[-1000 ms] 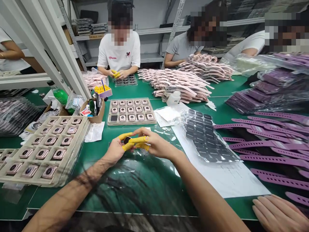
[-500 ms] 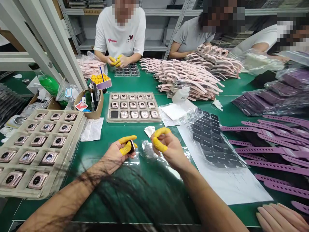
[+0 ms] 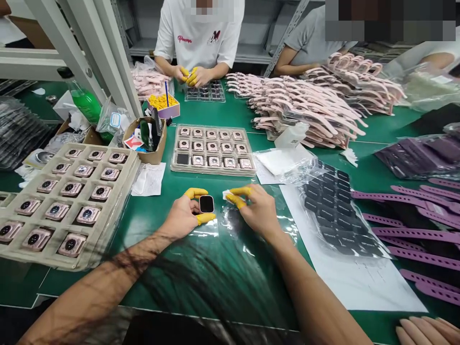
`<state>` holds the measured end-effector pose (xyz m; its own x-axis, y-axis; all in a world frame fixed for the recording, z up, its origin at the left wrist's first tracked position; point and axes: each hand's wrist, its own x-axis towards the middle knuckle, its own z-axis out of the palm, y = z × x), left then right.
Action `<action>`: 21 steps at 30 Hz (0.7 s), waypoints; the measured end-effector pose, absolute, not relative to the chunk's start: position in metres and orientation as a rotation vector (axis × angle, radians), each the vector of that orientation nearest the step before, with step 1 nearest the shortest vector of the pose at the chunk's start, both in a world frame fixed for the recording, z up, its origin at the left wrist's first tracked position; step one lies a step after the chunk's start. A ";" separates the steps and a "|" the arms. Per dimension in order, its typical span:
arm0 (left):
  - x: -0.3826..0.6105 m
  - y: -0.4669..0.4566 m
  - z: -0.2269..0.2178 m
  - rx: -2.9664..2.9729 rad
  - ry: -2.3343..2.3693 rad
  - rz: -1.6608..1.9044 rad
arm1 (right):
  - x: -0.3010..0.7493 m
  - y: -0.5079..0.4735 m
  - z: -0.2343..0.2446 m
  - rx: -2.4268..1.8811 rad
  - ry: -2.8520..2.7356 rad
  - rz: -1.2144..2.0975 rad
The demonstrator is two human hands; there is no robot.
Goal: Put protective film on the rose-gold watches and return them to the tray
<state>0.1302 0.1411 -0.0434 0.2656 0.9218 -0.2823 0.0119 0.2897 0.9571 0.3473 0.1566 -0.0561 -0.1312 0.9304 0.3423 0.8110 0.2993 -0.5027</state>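
Note:
My left hand (image 3: 181,213) holds a square smartwatch body (image 3: 206,204) with a dark glass face, gripped at its sides between two fingers in yellow finger cots. My right hand (image 3: 257,209), also wearing yellow cots, pinches a small white film scrap (image 3: 227,194) at its fingertips, just right of the watch. Both hands rest over a clear plastic sheet (image 3: 204,231) on the green mat. Beyond them lies a beige tray of watch bodies (image 3: 212,171).
A larger beige tray of watch bodies (image 3: 108,148) lies left. A cardboard box (image 3: 151,155) stands behind it. Bagged black parts (image 3: 334,206) lie right, beside purple straps (image 3: 420,235). Pink straps (image 3: 305,110) are piled behind. Co-workers sit opposite, and another person's hand (image 3: 427,331) shows bottom right.
My right hand has come down to the white scrap and now pinches it. The watch sits flatter in my left hand, face showing, and the hands are closer together.

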 end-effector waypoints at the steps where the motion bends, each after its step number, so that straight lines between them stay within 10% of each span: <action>1: 0.130 0.141 -0.044 1.125 1.126 0.825 | 0.341 0.150 -0.054 -1.411 -1.975 0.274; 21: 0.129 0.145 -0.053 1.118 1.104 0.827 | 0.313 0.137 -0.066 -1.167 -2.013 0.296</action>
